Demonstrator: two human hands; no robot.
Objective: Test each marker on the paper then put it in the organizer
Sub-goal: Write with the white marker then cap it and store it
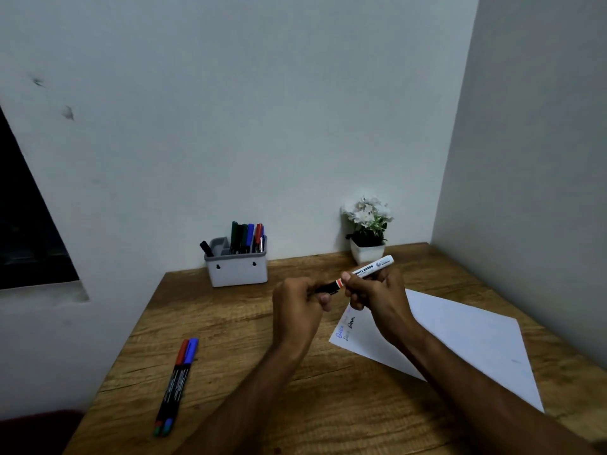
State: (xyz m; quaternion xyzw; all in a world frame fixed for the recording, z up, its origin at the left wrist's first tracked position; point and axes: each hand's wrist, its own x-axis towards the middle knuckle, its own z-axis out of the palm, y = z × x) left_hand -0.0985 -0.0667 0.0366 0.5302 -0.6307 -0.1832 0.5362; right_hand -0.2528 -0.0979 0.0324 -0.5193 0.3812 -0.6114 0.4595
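A white whiteboard marker [372, 267] with a red band is held above the wooden desk [230, 349]. My right hand [371, 290] grips its white barrel. My left hand [300, 305] is curled round its black cap end [325, 288]. Under my right forearm lies the white paper [460, 336], with small blue and black writing [345, 328] at its left corner. The grey organizer [236, 269] stands at the back of the desk against the wall. It holds several markers with green, blue and red caps, and one black marker [206, 248] leans at its left.
Two thin black markers [177, 384], one red-capped and one blue-capped, lie side by side near the desk's front left. A white pot with white flowers [367, 231] stands at the back right. Walls close the desk behind and on the right.
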